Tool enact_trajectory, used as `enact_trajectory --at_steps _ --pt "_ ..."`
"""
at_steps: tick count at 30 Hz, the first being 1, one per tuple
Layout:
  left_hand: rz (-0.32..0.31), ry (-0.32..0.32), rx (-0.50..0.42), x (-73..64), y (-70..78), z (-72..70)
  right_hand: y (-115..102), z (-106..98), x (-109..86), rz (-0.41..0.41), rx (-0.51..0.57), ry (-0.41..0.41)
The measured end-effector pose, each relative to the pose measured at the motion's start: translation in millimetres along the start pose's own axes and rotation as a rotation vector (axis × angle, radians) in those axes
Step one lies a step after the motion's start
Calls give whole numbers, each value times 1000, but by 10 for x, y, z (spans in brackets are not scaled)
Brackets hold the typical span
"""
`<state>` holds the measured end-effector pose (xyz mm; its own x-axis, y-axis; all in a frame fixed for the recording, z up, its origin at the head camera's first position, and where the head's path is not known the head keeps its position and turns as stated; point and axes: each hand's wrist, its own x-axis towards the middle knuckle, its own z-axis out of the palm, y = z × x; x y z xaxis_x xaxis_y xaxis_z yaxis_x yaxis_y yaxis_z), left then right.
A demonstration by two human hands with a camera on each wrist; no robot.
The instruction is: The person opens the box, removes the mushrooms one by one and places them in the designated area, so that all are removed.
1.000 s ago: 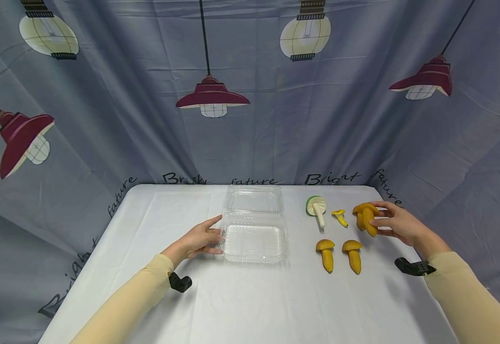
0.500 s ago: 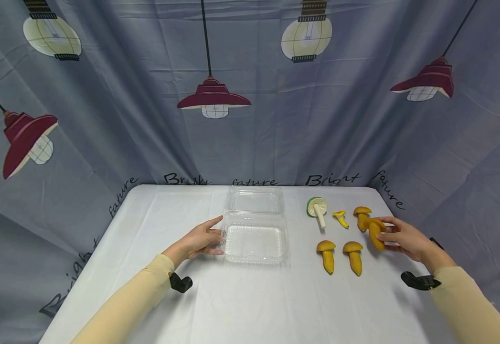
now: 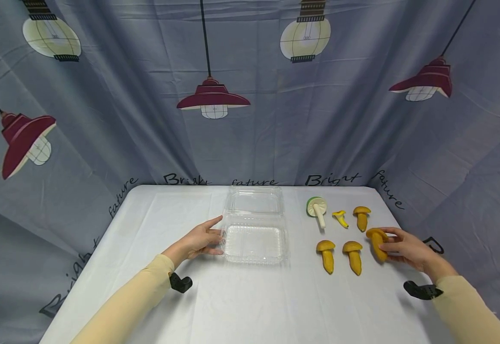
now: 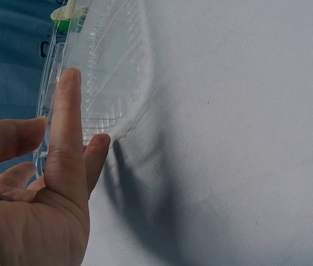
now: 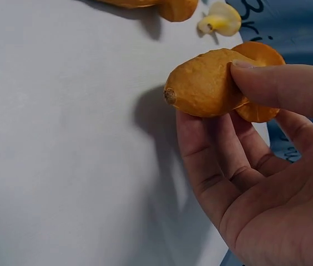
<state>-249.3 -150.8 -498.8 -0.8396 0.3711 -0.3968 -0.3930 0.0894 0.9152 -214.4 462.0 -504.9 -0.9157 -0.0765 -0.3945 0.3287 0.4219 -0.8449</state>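
My right hand (image 3: 413, 251) pinches a brown-yellow mushroom (image 3: 376, 241) by its thick stem, thumb on one side and fingers on the other. The right wrist view shows the stem end of this mushroom (image 5: 198, 86) facing left, just above the white cloth. A clear plastic clamshell box (image 3: 254, 243) lies with its lid (image 3: 256, 200) folded back. At the box's left side is my left hand (image 3: 196, 241), fingers extended and fingertips touching or very near the edge. In the left wrist view the left hand (image 4: 51, 172) holds nothing that I can make out.
Two brown mushrooms, one (image 3: 327, 256) left of the other (image 3: 354, 258), lie left of my right hand. Behind are a third brown mushroom (image 3: 362, 218), a small yellow mushroom (image 3: 340, 218) and a green-capped white one (image 3: 317, 210). A grey printed curtain (image 3: 254, 143) encloses the table.
My right hand has moved toward the front right with the held mushroom, away from the brown mushroom at the back right. The left hand and the box have stayed put.
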Motion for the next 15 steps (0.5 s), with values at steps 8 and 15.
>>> enact_trajectory --at_steps 8,15 --pt "-1 -3 -4 3 -7 -2 88 52 12 18 -19 5" --pt "-3 -6 5 6 -7 -10 113 81 -11 8 -21 4"
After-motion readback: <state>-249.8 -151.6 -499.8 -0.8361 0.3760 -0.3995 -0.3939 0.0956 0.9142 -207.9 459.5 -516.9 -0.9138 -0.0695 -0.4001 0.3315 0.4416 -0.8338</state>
